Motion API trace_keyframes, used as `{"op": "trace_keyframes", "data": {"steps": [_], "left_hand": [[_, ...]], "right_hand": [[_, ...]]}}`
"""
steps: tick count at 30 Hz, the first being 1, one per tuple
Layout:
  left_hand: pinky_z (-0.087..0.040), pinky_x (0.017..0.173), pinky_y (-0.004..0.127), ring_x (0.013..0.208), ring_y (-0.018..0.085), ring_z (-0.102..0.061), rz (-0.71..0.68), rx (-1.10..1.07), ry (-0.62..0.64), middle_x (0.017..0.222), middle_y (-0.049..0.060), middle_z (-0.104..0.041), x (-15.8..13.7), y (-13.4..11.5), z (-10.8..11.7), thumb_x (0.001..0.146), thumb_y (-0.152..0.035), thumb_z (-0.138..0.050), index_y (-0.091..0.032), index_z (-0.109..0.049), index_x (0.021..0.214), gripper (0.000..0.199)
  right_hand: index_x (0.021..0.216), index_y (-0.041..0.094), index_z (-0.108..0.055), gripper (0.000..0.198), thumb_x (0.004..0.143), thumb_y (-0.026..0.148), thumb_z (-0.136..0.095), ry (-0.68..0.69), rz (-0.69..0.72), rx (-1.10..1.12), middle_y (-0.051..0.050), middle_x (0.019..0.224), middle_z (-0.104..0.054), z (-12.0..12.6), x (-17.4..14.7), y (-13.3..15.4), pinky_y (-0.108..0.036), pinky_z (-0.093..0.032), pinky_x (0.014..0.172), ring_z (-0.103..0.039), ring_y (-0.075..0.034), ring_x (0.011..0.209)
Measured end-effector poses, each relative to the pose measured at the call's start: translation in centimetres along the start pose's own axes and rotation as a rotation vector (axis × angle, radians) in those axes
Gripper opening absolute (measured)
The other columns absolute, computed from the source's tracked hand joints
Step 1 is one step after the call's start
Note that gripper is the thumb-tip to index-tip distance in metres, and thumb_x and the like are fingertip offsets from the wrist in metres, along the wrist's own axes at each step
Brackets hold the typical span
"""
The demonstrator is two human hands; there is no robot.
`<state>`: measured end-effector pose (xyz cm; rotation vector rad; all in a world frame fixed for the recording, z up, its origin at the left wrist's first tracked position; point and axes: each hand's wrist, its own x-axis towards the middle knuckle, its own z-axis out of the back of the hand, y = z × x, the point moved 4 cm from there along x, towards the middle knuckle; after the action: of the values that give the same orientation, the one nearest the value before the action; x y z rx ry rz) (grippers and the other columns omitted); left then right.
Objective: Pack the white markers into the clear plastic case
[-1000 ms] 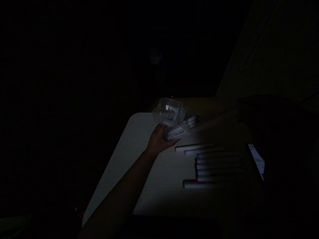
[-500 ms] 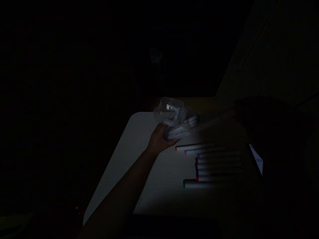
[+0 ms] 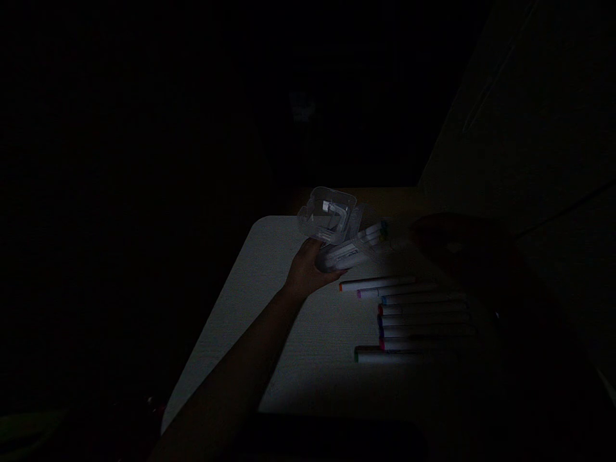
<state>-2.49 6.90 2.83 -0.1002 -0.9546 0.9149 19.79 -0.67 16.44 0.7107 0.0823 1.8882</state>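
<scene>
- The left hand [image 3: 307, 268] has its fingers clamped on the clear plastic case [image 3: 332, 240], near the far edge of the table [image 3: 250, 276], right of the far left corner.
- A few white markers [image 3: 370, 233] lie slanted in the case, with their ends pointing right.
- The right hand [image 3: 445, 234] is a dark shape to the right of the case. I cannot tell if its fingers are apart or hold anything.
- More markers lie in a row nearer the near edge. The orange-tipped marker [image 3: 378, 283] is just beside the left thumb.
- A firm but soft grip should suit best, as thin plastic may bend.
- Tipping the case too far right could let the markers slide out.
- It is dark, so slow hands would be safest.
</scene>
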Motion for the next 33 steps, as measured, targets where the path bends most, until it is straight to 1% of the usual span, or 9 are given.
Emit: {"op": "trace_keyframes", "data": {"steps": [3,6,10,18,24,28,33], "left_hand": [[-0.053,0.084,0.038,0.102,0.025,-0.062,0.002,0.003,0.003,0.11,0.009,-0.063,-0.2,0.4,-0.1,0.055,-0.042,-0.081,-0.019,-0.05,0.116,0.072],[-0.053,0.085,0.038,0.102,0.025,-0.062,-0.012,-0.003,0.002,0.109,0.009,-0.063,-0.4,0.7,-0.1,0.054,-0.04,-0.081,-0.018,-0.051,0.115,0.071],[-0.052,0.087,0.039,0.105,0.026,-0.061,-0.012,0.007,0.012,0.11,0.009,-0.063,-0.4,0.7,0.0,0.054,-0.041,-0.081,-0.019,-0.05,0.115,0.072],[-0.053,0.086,0.04,0.103,0.026,-0.061,-0.018,0.0,0.015,0.109,0.009,-0.063,-0.1,0.2,-0.2,0.055,-0.042,-0.081,-0.02,-0.051,0.115,0.071],[-0.053,0.087,0.041,0.104,0.026,-0.061,-0.019,0.003,0.01,0.11,0.009,-0.062,0.1,0.0,-0.1,0.054,-0.042,-0.081,-0.019,-0.05,0.117,0.073],[-0.053,0.086,0.04,0.103,0.026,-0.061,-0.02,0.007,0.015,0.11,0.009,-0.062,0.1,-0.2,0.0,0.055,-0.041,-0.08,-0.019,-0.051,0.115,0.071],[-0.053,0.086,0.039,0.103,0.025,-0.061,-0.011,0.007,0.004,0.111,0.009,-0.063,0.1,-0.2,-0.1,0.055,-0.042,-0.08,-0.02,-0.05,0.116,0.071]], "right_hand": [[0.089,0.019,-0.068,0.02,0.083,0.03,-0.052,0.023,-0.034,0.034,-0.003,0.082,-0.068,-1.0,0.1,-0.2,-0.019,-0.047,0.057,-0.062,-0.011,0.067],[0.093,0.02,-0.069,0.024,0.084,0.032,-0.051,0.039,-0.002,0.025,-0.002,0.082,-0.067,-2.2,0.1,-0.3,-0.017,-0.043,0.055,-0.061,-0.009,0.065],[0.095,0.019,-0.068,0.026,0.082,0.03,-0.049,0.072,0.025,0.03,-0.002,0.079,-0.066,-3.1,0.2,-0.3,-0.017,-0.043,0.054,-0.059,-0.008,0.062],[0.097,0.017,-0.068,0.024,0.085,0.026,-0.049,0.112,0.081,-0.035,-0.005,0.088,-0.065,-3.9,0.4,0.0,-0.019,-0.045,0.062,-0.059,-0.009,0.07],[0.098,0.018,-0.068,0.027,0.088,0.023,-0.044,0.088,0.153,-0.066,-0.007,0.1,-0.063,-4.2,0.2,0.2,-0.024,-0.048,0.074,-0.061,-0.014,0.088],[0.102,0.017,-0.068,0.029,0.087,0.021,-0.043,0.084,0.174,-0.087,-0.008,0.1,-0.063,-4.1,0.2,0.4,-0.027,-0.05,0.077,-0.061,-0.015,0.089],[0.105,0.018,-0.068,0.032,0.088,0.022,-0.041,0.078,0.182,-0.063,-0.008,0.1,-0.063,-4.3,0.3,0.4,-0.025,-0.05,0.078,-0.061,-0.014,0.091]]}}
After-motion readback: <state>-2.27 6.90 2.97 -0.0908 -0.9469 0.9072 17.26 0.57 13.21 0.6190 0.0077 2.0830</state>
